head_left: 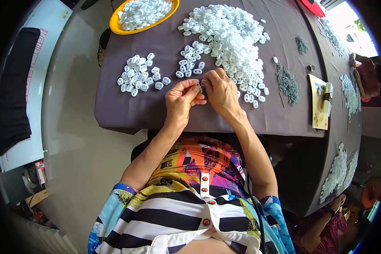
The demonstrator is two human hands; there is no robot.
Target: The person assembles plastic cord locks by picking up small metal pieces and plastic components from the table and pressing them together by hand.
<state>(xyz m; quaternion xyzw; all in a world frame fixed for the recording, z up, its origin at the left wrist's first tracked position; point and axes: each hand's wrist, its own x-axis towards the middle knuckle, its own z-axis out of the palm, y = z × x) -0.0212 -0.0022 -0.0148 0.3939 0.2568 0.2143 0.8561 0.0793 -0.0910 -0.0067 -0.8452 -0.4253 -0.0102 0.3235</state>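
My left hand [180,103] and my right hand [222,93] meet above the dark tablecloth, close to the table's near edge. Thumbs and fingers of both are pinched together around a tiny part [200,87], mostly hidden by the fingertips. A small cluster of white oval two-hole pieces [190,59] lies just beyond my fingers. More of these pieces [137,72] are gathered to the left of my left hand. Past my right hand, a large heap of white oval pieces [235,42] spreads toward the far side.
A yellow bowl [114,22] full of white pieces stands far left. On the right lie small grey parts [288,84], another grey pile [301,45] and a yellow card [318,103] bearing a clear tube [327,99]. Other people [326,228] sit along the right-hand table.
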